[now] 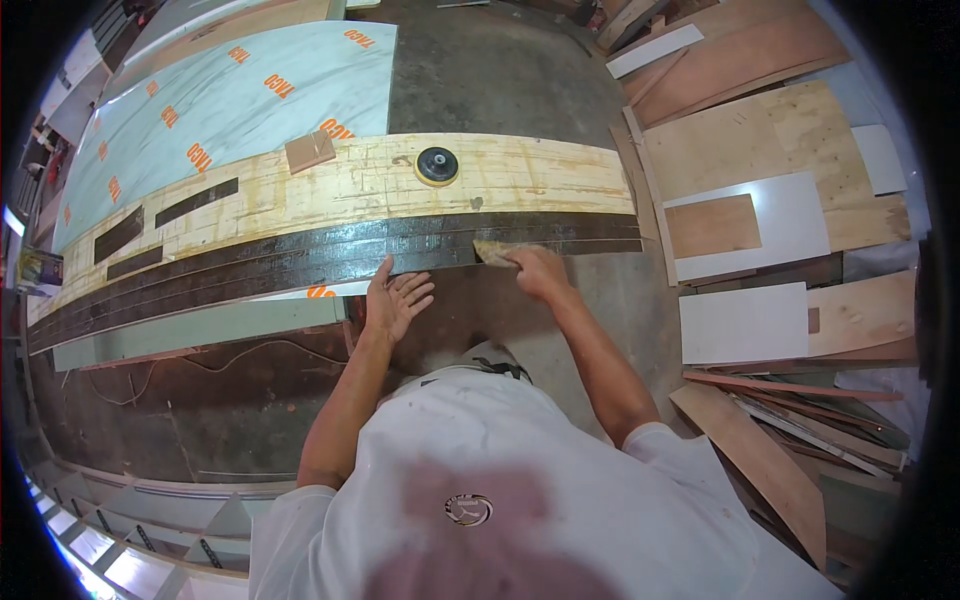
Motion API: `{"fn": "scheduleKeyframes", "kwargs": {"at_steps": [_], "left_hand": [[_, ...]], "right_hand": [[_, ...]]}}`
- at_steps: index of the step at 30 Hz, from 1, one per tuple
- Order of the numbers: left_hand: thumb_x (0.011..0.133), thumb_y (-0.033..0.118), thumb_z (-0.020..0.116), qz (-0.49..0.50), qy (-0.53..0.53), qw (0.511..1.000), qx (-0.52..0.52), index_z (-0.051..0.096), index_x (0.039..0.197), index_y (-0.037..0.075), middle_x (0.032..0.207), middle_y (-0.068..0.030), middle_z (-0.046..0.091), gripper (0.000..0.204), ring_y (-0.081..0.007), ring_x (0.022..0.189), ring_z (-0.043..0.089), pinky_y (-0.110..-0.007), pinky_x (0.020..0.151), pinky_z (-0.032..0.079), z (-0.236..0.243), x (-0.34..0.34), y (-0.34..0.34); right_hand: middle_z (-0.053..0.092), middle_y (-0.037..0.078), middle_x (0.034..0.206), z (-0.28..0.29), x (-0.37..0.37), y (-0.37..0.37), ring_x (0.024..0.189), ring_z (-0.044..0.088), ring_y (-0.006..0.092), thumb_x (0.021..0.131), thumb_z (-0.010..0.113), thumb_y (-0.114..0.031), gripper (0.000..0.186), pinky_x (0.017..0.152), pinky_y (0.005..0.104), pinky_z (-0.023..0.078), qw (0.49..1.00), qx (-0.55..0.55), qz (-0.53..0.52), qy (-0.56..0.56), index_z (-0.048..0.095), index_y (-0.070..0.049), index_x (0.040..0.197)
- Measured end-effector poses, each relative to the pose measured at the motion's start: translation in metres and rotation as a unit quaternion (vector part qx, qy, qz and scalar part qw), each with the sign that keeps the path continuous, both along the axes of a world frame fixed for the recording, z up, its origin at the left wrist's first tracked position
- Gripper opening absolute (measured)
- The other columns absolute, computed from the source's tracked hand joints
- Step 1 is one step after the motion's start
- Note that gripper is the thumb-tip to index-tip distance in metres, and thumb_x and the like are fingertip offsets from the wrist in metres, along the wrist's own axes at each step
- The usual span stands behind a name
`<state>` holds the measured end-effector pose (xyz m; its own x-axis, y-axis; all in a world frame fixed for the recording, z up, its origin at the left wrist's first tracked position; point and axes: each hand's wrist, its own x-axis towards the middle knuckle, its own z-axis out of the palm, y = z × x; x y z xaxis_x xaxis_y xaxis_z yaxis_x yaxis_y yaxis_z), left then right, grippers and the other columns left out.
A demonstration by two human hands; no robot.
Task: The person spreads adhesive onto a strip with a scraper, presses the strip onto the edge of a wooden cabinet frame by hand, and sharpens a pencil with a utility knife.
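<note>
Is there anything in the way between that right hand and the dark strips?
Only what it holds: the right hand grips a tan piece whose far end overlaps the front edge of the dark strips. Nothing else visible stands between; the round black pad and brown square lie farther back.

Orange lettering point(278, 86) repeats across a pale marbled sheet point(320, 90).
The same word reaches its far right corner; small lettering point(462, 498) tops a round emblem point(470, 511) on the white shirt point(470, 430).
</note>
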<state>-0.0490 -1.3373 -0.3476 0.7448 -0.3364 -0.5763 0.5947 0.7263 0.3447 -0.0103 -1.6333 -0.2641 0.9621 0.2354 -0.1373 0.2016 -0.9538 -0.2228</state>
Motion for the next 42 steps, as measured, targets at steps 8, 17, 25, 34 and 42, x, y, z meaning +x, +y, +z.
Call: {"fn": "scheduleKeyframes", "kwargs": {"at_steps": [8, 17, 25, 34, 42], "left_hand": [[0.086, 0.069, 0.057, -0.040, -0.005, 0.997, 0.059, 0.026, 0.149, -0.011, 0.143, -0.0264, 0.048, 0.106, -0.0358, 0.126, 0.054, -0.046, 0.103, 0.046, 0.006, -0.010, 0.009], [0.090, 0.067, 0.054, -0.029, 0.004, 0.999, 0.045, 0.036, 0.144, -0.007, 0.137, -0.0258, 0.053, 0.094, -0.0359, 0.123, 0.057, -0.046, 0.104, 0.047, 0.013, -0.026, 0.038], [0.093, 0.069, 0.047, 0.014, -0.005, 1.000, 0.021, 0.037, 0.146, -0.006, 0.137, -0.0237, 0.055, 0.092, -0.0321, 0.120, 0.059, -0.043, 0.100, 0.049, 0.002, -0.079, 0.091], [0.091, 0.070, 0.050, 0.066, 0.055, 0.994, 0.070, 0.042, 0.142, -0.005, 0.136, -0.0244, 0.056, 0.091, -0.0332, 0.119, 0.060, -0.044, 0.099, 0.050, -0.043, -0.149, 0.152], [0.090, 0.072, 0.050, 0.113, 0.142, 0.973, 0.145, 0.046, 0.140, -0.003, 0.128, -0.0204, 0.062, 0.090, -0.0311, 0.113, 0.062, -0.042, 0.096, 0.049, -0.075, -0.210, 0.182]], "right_hand": [[0.070, 0.014, 0.114, 0.029, -0.049, 0.019, 0.107, 0.064, 0.0351, 0.082, 0.053, -0.005, 0.044, 0.092, 0.0448, 0.050, 0.998, 0.026, -0.060, 0.020, 0.071, -0.017, 0.120], [0.072, 0.011, 0.111, -0.023, 0.018, 0.099, 0.107, 0.065, 0.0332, 0.081, 0.058, -0.007, 0.034, 0.094, 0.0434, 0.049, 0.975, 0.056, 0.069, -0.205, 0.074, -0.014, 0.111], [0.072, 0.011, 0.109, -0.012, -0.055, 0.133, 0.105, 0.065, 0.0331, 0.081, 0.057, -0.006, 0.032, 0.094, 0.0441, 0.049, 0.987, 0.059, 0.080, -0.131, 0.075, -0.014, 0.107], [0.071, 0.017, 0.104, 0.021, -0.004, 0.076, 0.097, 0.066, 0.0397, 0.087, 0.054, -0.018, 0.026, 0.082, 0.0532, 0.051, 0.989, -0.006, -0.137, -0.059, 0.069, -0.012, 0.106], [0.071, 0.020, 0.101, -0.006, 0.018, 0.206, 0.093, 0.069, 0.0406, 0.081, 0.055, -0.017, 0.034, 0.081, 0.0527, 0.053, 0.996, -0.022, -0.090, 0.015, 0.068, -0.010, 0.111]]}}
